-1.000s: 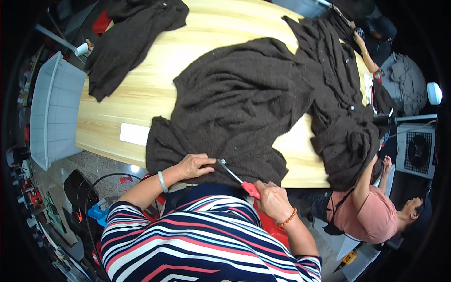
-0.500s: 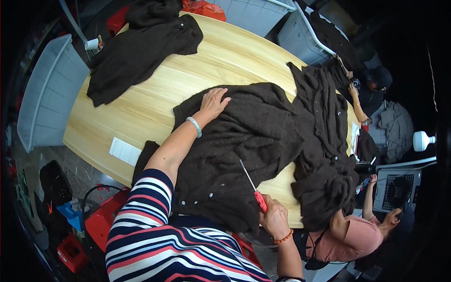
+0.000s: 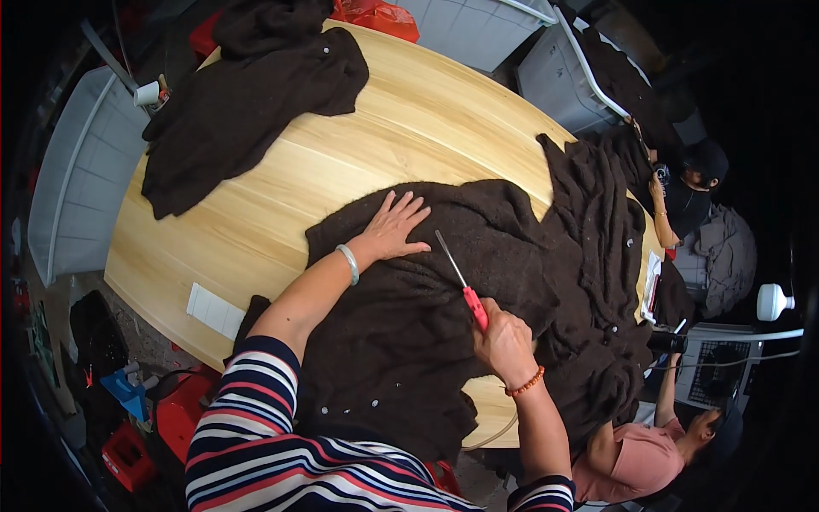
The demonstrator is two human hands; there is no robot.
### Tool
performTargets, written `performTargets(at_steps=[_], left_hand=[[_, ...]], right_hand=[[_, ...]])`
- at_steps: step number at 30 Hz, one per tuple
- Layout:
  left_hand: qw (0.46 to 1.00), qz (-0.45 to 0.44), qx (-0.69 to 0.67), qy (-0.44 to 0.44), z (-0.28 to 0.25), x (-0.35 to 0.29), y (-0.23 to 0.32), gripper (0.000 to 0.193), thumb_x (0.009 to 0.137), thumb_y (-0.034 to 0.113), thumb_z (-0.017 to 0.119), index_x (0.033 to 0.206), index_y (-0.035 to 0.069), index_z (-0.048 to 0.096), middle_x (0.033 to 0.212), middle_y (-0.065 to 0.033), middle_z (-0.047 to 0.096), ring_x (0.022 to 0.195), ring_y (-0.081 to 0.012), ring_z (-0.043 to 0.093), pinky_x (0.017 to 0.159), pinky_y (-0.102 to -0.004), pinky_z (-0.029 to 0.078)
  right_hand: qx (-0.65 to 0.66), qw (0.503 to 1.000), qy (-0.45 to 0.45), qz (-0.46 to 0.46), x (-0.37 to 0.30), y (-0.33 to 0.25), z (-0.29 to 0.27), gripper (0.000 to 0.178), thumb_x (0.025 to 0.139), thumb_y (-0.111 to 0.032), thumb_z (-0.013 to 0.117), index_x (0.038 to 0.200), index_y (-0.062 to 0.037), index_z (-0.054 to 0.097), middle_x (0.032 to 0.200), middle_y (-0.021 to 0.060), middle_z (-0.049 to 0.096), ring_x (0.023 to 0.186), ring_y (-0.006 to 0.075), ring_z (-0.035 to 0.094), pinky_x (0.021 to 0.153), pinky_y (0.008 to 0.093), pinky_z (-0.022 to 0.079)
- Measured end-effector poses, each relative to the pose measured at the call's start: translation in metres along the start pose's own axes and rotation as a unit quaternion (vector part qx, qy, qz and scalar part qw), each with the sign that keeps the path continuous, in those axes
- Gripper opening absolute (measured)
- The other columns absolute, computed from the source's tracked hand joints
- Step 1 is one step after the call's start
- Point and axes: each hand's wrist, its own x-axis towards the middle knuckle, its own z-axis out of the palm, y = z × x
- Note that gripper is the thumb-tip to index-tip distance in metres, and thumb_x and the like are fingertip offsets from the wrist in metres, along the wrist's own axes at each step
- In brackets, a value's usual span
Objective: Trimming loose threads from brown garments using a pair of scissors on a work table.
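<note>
A dark brown knitted cardigan (image 3: 392,316) with pale buttons lies spread and rumpled on the wooden table in front of me. My left hand (image 3: 395,227) rests flat on its far left part, fingers spread. In my right hand (image 3: 503,341) is a slim red-handled tool (image 3: 474,305) with a thin metal shaft; its exact kind cannot be made out. The shaft points up and left over the cardigan, its tip just right of my left hand. Whether the tip touches the knit is unclear.
More dark brown knitwear lies at the right (image 3: 597,247) and far left (image 3: 247,111) of the table (image 3: 461,111). A white label sheet (image 3: 215,311) lies near the left edge. Grey bins (image 3: 85,162) and red stools (image 3: 183,414) surround it. Two people (image 3: 636,456) work at the right.
My right hand has moved up and forward with the red-handled tool, bringing its tip closer to my left hand. My left hand's fingers have spread. The view has shifted slightly.
</note>
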Motion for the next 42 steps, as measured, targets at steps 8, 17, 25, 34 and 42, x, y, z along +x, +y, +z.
performTargets(at_steps=[8,17,25,34,42], left_hand=[[1.0,-0.001,-0.008,0.004,0.003,-0.002,0.001,0.08,0.082,0.064,0.059,0.141,0.012,0.049,0.153,-0.0116,0.035,0.146,-0.0337,0.019,0.117,-0.0596,0.005],[0.998,0.027,-0.041,0.041,0.008,-0.001,-0.001,0.08,0.081,0.065,0.058,0.139,0.01,0.051,0.152,-0.0117,0.037,0.147,-0.0336,0.017,0.116,-0.0613,0.002],[0.998,0.02,-0.037,0.044,0.01,-0.002,-0.003,0.08,0.082,0.065,0.057,0.14,0.012,0.05,0.153,-0.0112,0.035,0.147,-0.0335,0.016,0.116,-0.0617,0.001],[0.987,0.016,-0.144,0.069,0.005,-0.02,-0.015,0.074,0.084,0.049,0.066,0.144,0.013,0.043,0.153,-0.0118,0.036,0.145,-0.0332,0.024,0.118,-0.0551,0.01],[0.996,-0.065,0.052,0.026,-0.032,-0.093,-0.034,0.075,0.082,0.045,0.069,0.146,0.017,0.041,0.157,-0.0072,0.028,0.146,-0.0376,0.016,0.111,-0.0699,0.006]], right_hand=[[-0.059,0.996,-0.058,-0.016,0.081,-0.008,0.011,0.023,0.084,-0.021,0.063,0.099,-0.004,0.063,0.078,0.0245,0.066,0.076,0.0424,0.066,0.071,0.0496,0.053],[-0.047,0.975,-0.149,-0.155,0.118,-0.058,0.07,0.026,0.085,-0.025,0.064,0.1,-0.0036,0.064,0.076,0.0224,0.068,0.074,0.0375,0.069,0.067,0.0456,0.056],[-0.035,0.991,-0.105,-0.076,0.114,-0.038,0.049,0.026,0.086,-0.024,0.063,0.104,-0.005,0.062,0.076,0.0232,0.067,0.074,0.0402,0.067,0.068,0.0479,0.054],[-0.033,0.994,-0.104,-0.022,0.077,-0.018,0.031,0.025,0.086,-0.02,0.061,0.106,-0.0046,0.06,0.077,0.0257,0.065,0.075,0.0432,0.066,0.07,0.0515,0.053],[-0.052,0.991,-0.096,-0.079,0.08,-0.031,0.038,0.019,0.086,-0.019,0.059,0.094,-0.0014,0.06,0.073,0.0222,0.067,0.07,0.0381,0.068,0.064,0.0481,0.055]])
